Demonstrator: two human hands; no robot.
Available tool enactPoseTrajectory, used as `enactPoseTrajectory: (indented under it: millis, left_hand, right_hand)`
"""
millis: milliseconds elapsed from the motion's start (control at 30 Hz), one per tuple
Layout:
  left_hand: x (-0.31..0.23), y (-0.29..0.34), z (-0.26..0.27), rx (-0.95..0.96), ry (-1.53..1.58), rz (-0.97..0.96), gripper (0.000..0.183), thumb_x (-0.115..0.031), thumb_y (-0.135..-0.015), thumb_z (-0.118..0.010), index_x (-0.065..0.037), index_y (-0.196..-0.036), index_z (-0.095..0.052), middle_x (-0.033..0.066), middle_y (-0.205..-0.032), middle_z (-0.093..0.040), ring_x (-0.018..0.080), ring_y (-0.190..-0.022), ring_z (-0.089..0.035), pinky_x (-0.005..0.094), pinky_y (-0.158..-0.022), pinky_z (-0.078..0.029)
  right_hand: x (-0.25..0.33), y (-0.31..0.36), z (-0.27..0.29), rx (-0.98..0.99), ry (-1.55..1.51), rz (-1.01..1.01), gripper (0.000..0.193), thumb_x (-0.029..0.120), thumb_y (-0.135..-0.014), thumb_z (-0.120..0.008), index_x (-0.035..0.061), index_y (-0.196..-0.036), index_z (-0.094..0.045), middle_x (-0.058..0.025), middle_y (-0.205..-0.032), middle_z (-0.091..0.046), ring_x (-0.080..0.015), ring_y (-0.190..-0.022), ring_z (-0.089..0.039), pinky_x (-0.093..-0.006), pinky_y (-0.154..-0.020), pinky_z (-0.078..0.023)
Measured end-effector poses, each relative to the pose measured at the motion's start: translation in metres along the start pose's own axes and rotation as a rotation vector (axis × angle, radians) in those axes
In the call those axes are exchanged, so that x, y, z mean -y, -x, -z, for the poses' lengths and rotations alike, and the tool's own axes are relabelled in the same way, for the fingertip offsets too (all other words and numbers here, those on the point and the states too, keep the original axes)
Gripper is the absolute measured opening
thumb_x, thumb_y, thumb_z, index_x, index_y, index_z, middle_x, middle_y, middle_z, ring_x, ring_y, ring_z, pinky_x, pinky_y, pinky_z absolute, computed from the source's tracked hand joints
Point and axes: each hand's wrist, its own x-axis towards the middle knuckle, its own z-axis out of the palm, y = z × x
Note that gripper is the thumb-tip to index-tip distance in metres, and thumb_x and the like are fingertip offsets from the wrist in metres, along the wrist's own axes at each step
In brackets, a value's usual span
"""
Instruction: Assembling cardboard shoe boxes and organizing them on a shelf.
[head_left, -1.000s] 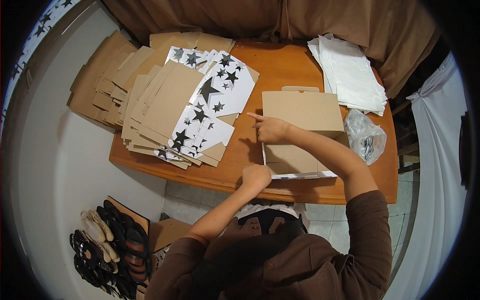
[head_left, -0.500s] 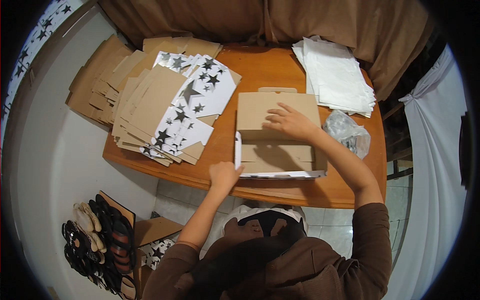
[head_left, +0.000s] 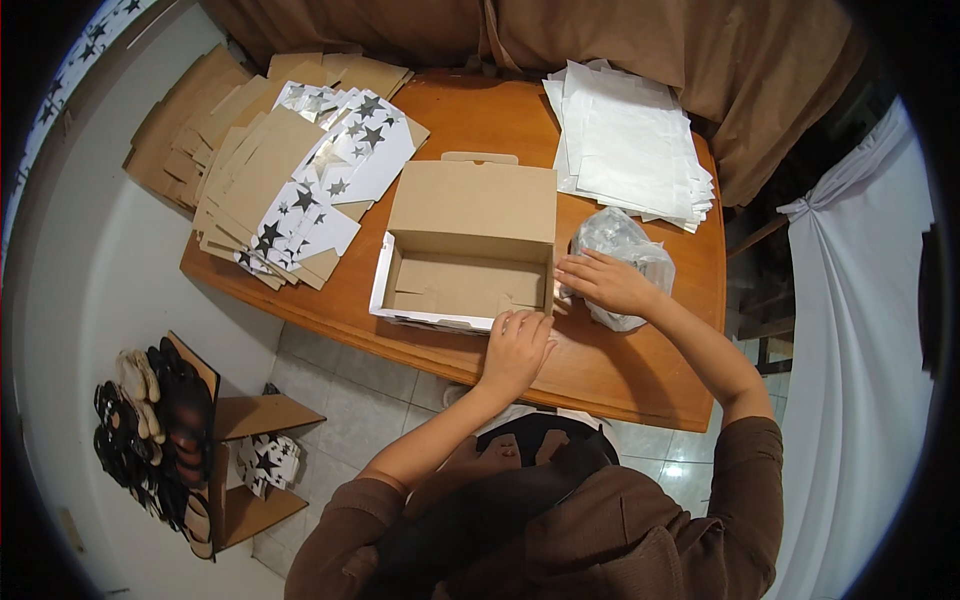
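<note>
An open cardboard box (head_left: 470, 272) stands on the wooden table in front of me. Its inside is plain brown, its outer edges are white, and the tabbed lid (head_left: 472, 200) leans back at the far side. My left hand (head_left: 517, 350) grips the front wall near the right corner, fingers curled over the rim. At the right wall, my right hand (head_left: 612, 284) has its fingers stretched out, the tips by the wall's outer face. Just behind that hand lies a clear plastic bag (head_left: 625, 240), its contents hard to make out.
Flat cardboard blanks, some white with dark stars (head_left: 335, 160), are piled on the table's left. White paper sheets (head_left: 630, 140) lie at the far right. A shoe rack (head_left: 265, 415) with sandals stands below left. Brown curtain (head_left: 620, 40) hangs behind the table.
My left hand has gone from the box's front left corner to its front right. My right hand has left the lid for the right wall. The whole view has shifted.
</note>
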Motion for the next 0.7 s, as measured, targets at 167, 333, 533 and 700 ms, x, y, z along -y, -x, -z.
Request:
enactPoseTrajectory:
  millis: [167, 333, 533, 700]
  left_hand:
    - [-0.013, 0.003, -0.015, -0.027, -0.174, 0.119, 0.033, -0.028, -0.073, -0.069, -0.005, -0.095, -0.061, 0.0077, -0.095, -0.057, 0.025, -0.101, -0.051, 0.045, -0.093, -0.033]
    - [-0.019, -0.002, -0.025, 0.044, -0.23, 0.182, 0.033, -0.032, -0.07, -0.071, -0.003, -0.083, -0.064, 0.0103, -0.083, -0.058, 0.0267, -0.101, -0.052, 0.0472, -0.096, -0.032]
    - [-0.019, -0.016, -0.039, 0.126, -0.264, 0.223, 0.024, -0.022, -0.073, -0.067, 0.002, -0.077, -0.064, 0.0143, -0.083, -0.06, 0.0281, -0.1, -0.052, 0.0487, -0.097, -0.029]
    - [-0.021, -0.018, -0.038, 0.121, -0.193, 0.315, 0.021, -0.018, -0.074, -0.064, 0.003, -0.077, -0.064, 0.016, -0.086, -0.062, 0.0284, -0.099, -0.052, 0.0503, -0.098, -0.027]
  right_hand:
    - [-0.016, -0.007, -0.013, 0.04, 0.032, 0.069, 0.038, 0.015, -0.088, -0.045, 0.0113, -0.125, -0.048, -0.0097, -0.132, -0.047, -0.0227, -0.125, -0.041, -0.0406, -0.106, -0.032]
    - [-0.032, -0.025, -0.024, -0.077, 0.026, 0.185, 0.033, 0.015, -0.085, -0.047, 0.0116, -0.118, -0.053, -0.0092, -0.12, -0.054, -0.0223, -0.116, -0.049, -0.0391, -0.106, -0.033]
    - [-0.045, -0.05, -0.029, 0.003, 0.017, 0.307, 0.017, 0.014, -0.082, -0.049, 0.0101, -0.096, -0.057, -0.0051, -0.086, -0.059, -0.0218, -0.092, -0.059, -0.0364, -0.106, -0.035]
    - [-0.043, -0.053, -0.031, 0.038, 0.034, 0.277, 0.006, 0.014, -0.08, -0.05, 0.0091, -0.081, -0.054, -0.0057, -0.077, -0.057, -0.0226, -0.087, -0.059, -0.0346, -0.103, -0.037]
